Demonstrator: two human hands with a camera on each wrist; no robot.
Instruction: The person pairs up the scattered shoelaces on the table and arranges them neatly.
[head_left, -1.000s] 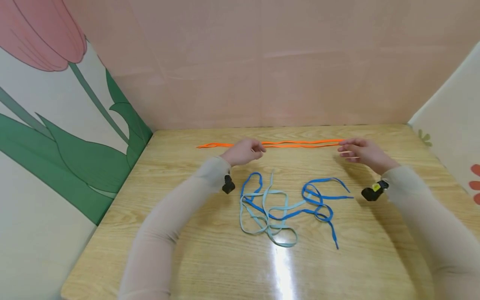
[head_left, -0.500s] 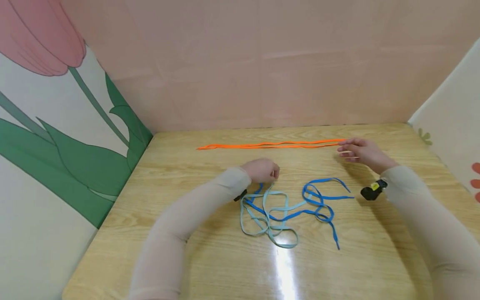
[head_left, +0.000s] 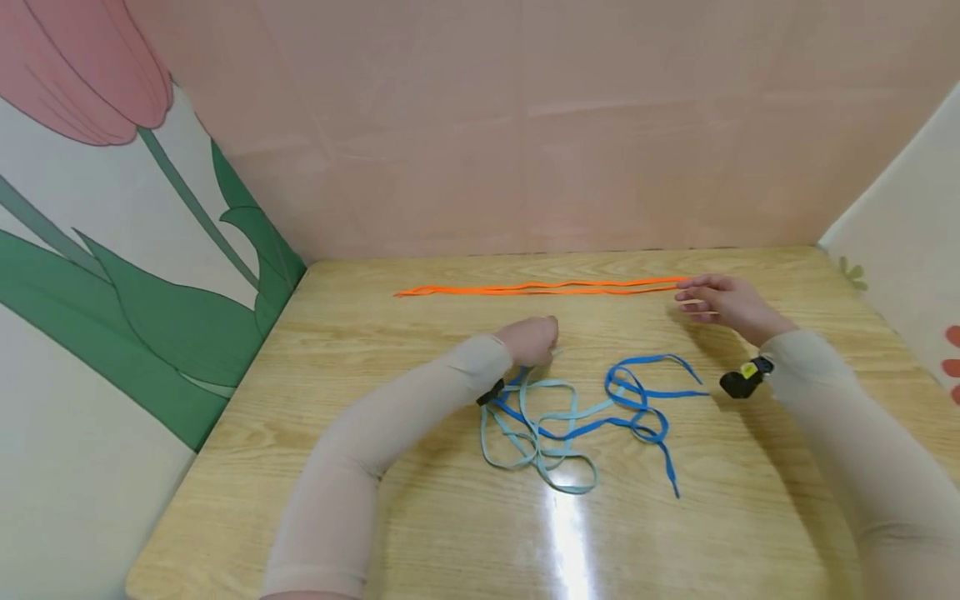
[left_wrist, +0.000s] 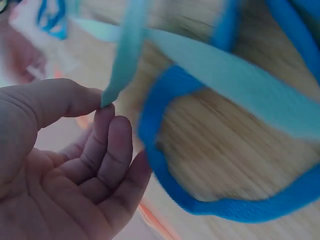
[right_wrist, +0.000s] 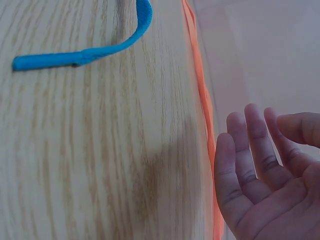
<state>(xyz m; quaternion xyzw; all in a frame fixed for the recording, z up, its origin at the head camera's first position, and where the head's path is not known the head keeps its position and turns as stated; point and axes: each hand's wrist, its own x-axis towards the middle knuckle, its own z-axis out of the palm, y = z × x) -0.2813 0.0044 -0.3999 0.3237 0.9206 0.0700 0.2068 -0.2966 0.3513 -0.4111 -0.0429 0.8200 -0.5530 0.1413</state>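
My left hand pinches the tip of a pale green shoelace between thumb and forefinger. The rest of that lace lies in loose loops on the table, tangled with a blue shoelace. In the left wrist view, a curve of the blue lace runs close beside the fingers. Along the back of the table an orange shoelace is stretched out, doubled into two strands. At its right end is my right hand, fingers relaxed and holding nothing in the right wrist view; whether they touch the lace I cannot tell.
The wooden table ends at a pink back wall. A panel with a printed tulip stands at the left, and a pale wall at the right. Small black cameras sit on the wrists.
My left hand has come away from the orange shoelace, toward me and right, and taken the pale green lace's end, lifting it slightly. The right hand has stayed in place.
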